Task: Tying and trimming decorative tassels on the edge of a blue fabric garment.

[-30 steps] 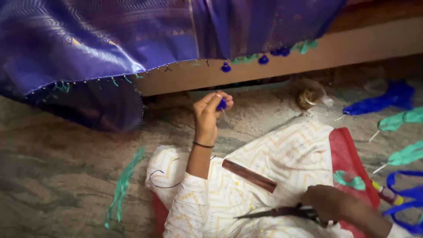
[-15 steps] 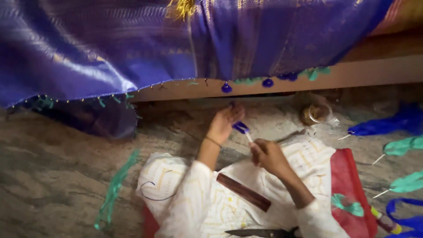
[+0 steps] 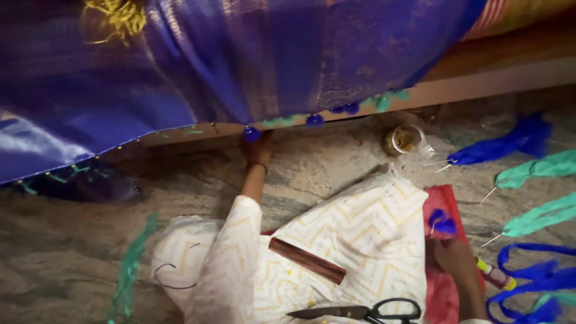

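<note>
A shiny purple-blue saree (image 3: 252, 66) hangs from a wooden ledge, with blue and green tassels along its lower edge. My left hand (image 3: 259, 151) reaches up to that edge and pinches a blue tassel (image 3: 252, 134); the fabric's shadow partly hides the fingers. My right hand (image 3: 454, 257) lies low on the right on a red cloth (image 3: 441, 201). Its fingertips are at a small blue thread bundle (image 3: 444, 222), and the grip is unclear. Black scissors (image 3: 360, 312) and a brown strip (image 3: 307, 261) rest on my white patterned lap.
A small jar (image 3: 405, 139) stands on the stone floor below the ledge. Blue (image 3: 504, 144) and green (image 3: 534, 168) thread bundles lie at the right. More blue thread (image 3: 534, 282) is at the lower right. A green strand (image 3: 129, 270) lies at the left.
My left hand has gone up from mid-floor to the saree's edge. My right hand left the spot beside it and dropped to the red cloth at the right.
</note>
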